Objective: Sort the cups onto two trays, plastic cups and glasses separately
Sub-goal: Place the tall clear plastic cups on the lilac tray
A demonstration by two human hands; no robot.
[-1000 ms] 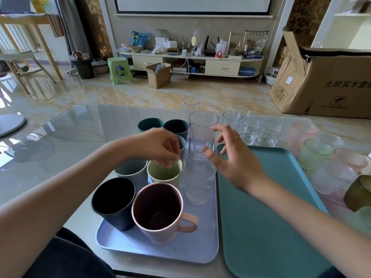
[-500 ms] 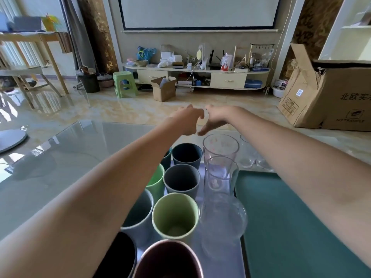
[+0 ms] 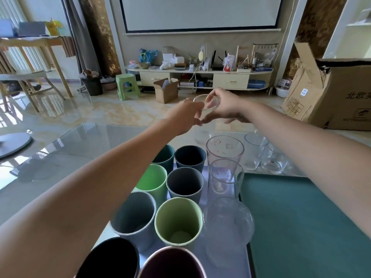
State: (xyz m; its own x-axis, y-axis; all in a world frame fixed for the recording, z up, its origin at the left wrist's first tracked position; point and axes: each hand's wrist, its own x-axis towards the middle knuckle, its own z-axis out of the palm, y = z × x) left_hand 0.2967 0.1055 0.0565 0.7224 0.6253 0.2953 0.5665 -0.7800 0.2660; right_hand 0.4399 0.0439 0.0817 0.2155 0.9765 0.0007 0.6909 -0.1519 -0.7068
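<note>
Both hands on tall clear cup (image 3: 204, 117) at far surface (image 3: 60, 149): left hand (image 3: 183, 117) pinches side, right hand (image 3: 224, 106) grips rim. Matte ribbed plastic cups (image 3: 184, 183) crowd lilac tray (image 3: 226, 265); smooth teal tray (image 3: 301, 217) right.

A white projection screen (image 3: 201, 13) hangs on the far wall above a low cream media console (image 3: 198, 76) cluttered with small items. The marble floor (image 3: 112, 111) shines with daylight. A green stool (image 3: 127, 86), wooden table (image 3: 34, 45) and large cardboard box (image 3: 331, 93) stand around.
</note>
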